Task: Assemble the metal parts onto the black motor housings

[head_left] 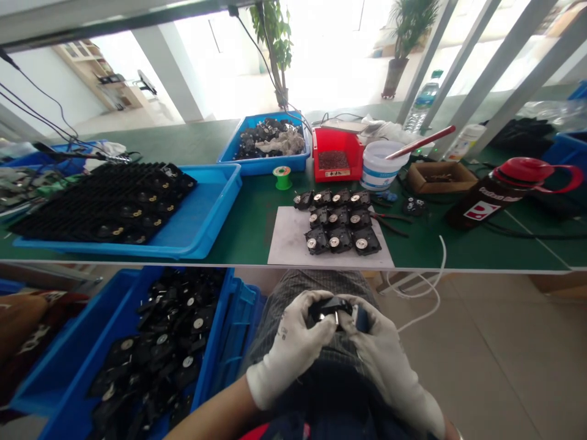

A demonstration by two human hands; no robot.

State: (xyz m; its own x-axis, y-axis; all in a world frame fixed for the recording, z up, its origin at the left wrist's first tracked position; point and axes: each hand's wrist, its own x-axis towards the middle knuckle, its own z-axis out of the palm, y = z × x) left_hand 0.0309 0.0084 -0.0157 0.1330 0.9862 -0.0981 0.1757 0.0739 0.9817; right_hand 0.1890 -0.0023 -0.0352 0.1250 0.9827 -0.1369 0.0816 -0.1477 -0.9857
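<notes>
Strong backlight from far side, background overexposed, edges stretched.

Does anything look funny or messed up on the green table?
Nothing looks clearly spilled or broken. But one black part sticks out at the left end of the back row, making four there, while the other rows have three each.

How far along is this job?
Probably done: the black units lined up in three rows on the bench. In work: a black part between left hand and right hand. Apparently left: the jumbled pile in the blue bin below. Finish status isn't verifiable.
</notes>
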